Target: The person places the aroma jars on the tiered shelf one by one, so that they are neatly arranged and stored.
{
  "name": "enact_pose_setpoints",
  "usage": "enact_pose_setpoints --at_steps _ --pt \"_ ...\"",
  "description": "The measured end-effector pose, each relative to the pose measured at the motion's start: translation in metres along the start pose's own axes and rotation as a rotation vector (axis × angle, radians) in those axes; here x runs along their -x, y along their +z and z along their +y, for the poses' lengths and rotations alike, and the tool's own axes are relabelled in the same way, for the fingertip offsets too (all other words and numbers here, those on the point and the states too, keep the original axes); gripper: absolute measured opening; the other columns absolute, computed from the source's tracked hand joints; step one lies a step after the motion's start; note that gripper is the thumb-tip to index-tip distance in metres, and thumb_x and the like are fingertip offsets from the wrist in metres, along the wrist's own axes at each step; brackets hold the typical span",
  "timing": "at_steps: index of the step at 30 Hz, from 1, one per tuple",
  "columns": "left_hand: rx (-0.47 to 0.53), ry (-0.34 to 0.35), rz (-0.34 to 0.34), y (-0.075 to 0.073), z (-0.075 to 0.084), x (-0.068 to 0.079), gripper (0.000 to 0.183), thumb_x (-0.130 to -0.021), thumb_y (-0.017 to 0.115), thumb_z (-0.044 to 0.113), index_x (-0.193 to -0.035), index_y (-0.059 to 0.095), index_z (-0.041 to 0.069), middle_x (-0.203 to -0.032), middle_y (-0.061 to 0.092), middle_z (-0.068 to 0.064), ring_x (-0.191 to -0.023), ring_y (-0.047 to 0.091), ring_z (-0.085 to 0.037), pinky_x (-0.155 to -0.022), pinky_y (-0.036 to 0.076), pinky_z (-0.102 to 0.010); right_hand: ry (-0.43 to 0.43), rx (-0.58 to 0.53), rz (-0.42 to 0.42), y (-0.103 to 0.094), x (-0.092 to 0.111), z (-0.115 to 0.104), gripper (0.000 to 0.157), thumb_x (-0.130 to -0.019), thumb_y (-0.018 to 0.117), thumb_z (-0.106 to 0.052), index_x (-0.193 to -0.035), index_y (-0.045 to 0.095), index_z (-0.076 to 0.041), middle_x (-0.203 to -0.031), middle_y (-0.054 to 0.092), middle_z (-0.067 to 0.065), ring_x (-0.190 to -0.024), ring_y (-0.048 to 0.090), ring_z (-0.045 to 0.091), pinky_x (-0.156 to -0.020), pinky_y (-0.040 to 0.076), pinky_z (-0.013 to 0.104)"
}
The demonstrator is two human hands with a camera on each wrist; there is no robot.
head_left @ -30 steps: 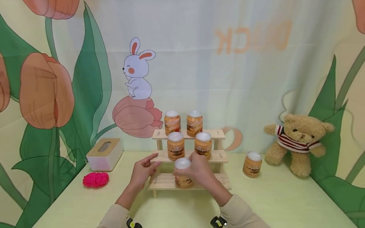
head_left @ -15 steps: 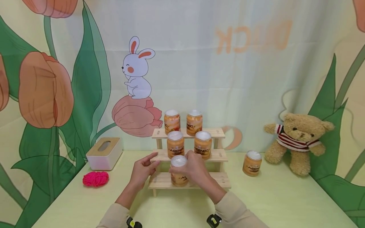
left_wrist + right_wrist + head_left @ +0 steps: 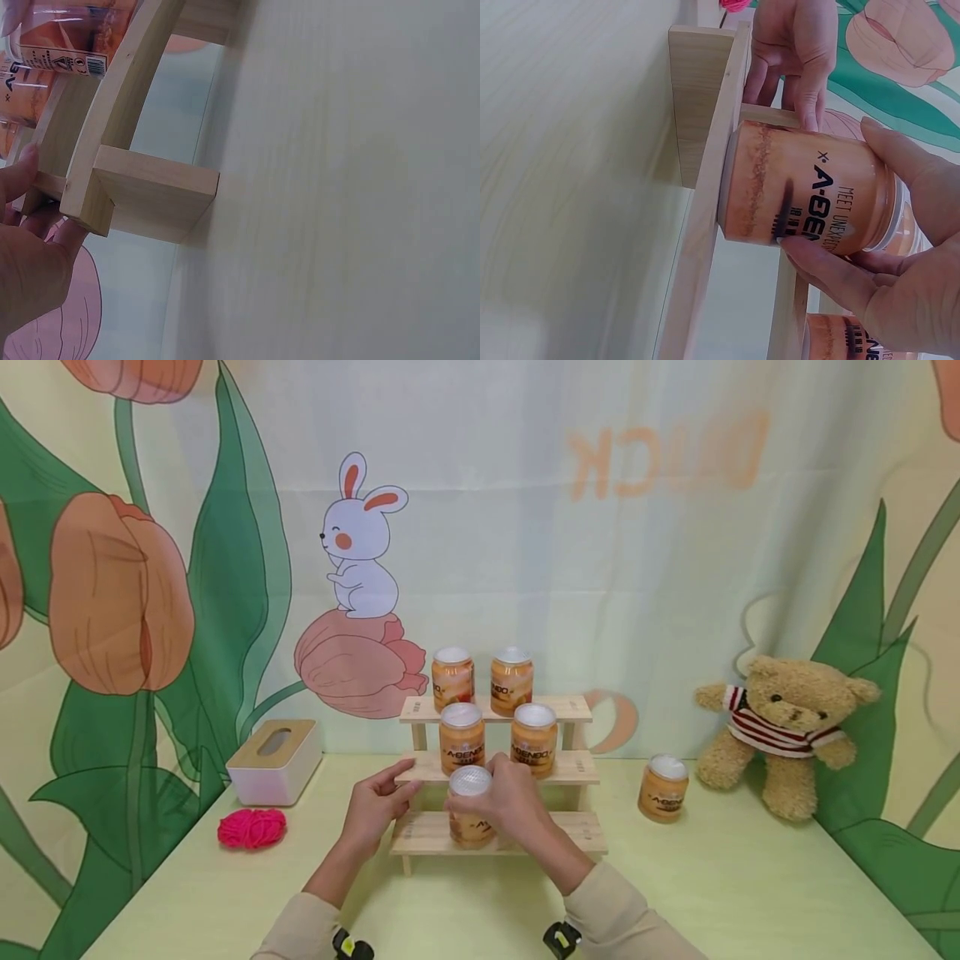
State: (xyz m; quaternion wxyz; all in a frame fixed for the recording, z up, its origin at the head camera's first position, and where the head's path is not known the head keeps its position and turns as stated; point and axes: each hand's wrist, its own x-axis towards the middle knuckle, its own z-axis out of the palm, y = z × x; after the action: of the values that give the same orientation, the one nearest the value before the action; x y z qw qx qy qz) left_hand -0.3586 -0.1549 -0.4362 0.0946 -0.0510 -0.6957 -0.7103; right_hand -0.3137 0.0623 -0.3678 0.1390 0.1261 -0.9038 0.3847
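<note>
My right hand [image 3: 512, 802] grips an orange can [image 3: 802, 187] with a pale metal lid and black lettering. It stands upright on the lowest step of a three-step wooden rack [image 3: 543, 833], left of that step's middle. The right wrist view shows thumb and fingers on opposite sides of the can near its lid. With the left hand [image 3: 372, 806], I hold the rack's left end, thumb and fingers about the middle step. Two like cans [image 3: 462, 739] stand on the middle step and two more cans [image 3: 453, 681] on the top step.
Another orange can [image 3: 663, 789] stands on the table right of the rack, near a teddy bear [image 3: 791, 739] in a striped shirt. To the left are a tissue box [image 3: 273, 764] with a wooden lid and a pink yarn bundle [image 3: 252, 829]. A printed curtain [image 3: 660, 568] hangs behind.
My right hand has shifted the gripped can slightly left along the lowest step, then stayed there. The left hand has kept its place on the rack.
</note>
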Motion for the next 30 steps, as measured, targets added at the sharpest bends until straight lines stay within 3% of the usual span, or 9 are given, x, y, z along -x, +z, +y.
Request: enact_pose_setpoints --at_steps 5,12,19,30 --pt "0.002 -0.013 0.005 -0.001 -0.002 0.0 0.041 -0.091 0.074 0.004 -0.131 0.067 0.006 -0.081 0.066 -0.007 -0.067 0.053 -0.015 -0.053 0.041 -0.021 -0.016 -0.015 -0.005 0.0 0.003 0.0 0.062 -0.066 0.092 -0.046 -0.095 0.059 -0.003 -0.083 0.064 0.006 -0.074 0.062 0.018 -0.061 0.052 0.033" --pt "0.017 -0.01 0.002 0.0 -0.001 0.0 0.041 -0.091 0.073 0.004 -0.131 0.067 0.006 -0.082 0.068 -0.006 -0.065 0.053 -0.014 -0.052 0.04 -0.021 -0.015 -0.14 -0.012 -0.007 0.009 0.004 0.062 -0.068 0.092 -0.043 -0.099 0.059 -0.001 -0.088 0.065 0.007 -0.077 0.062 0.017 -0.064 0.052 0.033" --pt "0.009 0.005 -0.001 -0.001 0.0 -0.002 0.041 -0.091 0.073 0.005 -0.131 0.066 0.005 -0.083 0.069 -0.004 -0.066 0.053 -0.014 -0.052 0.04 -0.02 0.018 -0.148 0.013 -0.019 0.016 0.008 0.067 -0.073 0.088 -0.046 -0.109 0.061 0.004 -0.097 0.065 0.013 -0.086 0.063 0.025 -0.068 0.054 0.036" --pt "0.034 0.0 -0.018 0.0 0.004 0.001 0.046 -0.091 0.074 0.006 -0.135 0.063 0.002 -0.082 0.067 -0.003 -0.065 0.051 -0.012 -0.052 0.039 -0.021 0.015 -0.112 0.08 -0.051 0.026 0.019 0.038 -0.084 0.082 -0.03 -0.102 0.068 0.0 -0.097 0.069 0.011 -0.086 0.066 0.022 -0.074 0.055 0.037"
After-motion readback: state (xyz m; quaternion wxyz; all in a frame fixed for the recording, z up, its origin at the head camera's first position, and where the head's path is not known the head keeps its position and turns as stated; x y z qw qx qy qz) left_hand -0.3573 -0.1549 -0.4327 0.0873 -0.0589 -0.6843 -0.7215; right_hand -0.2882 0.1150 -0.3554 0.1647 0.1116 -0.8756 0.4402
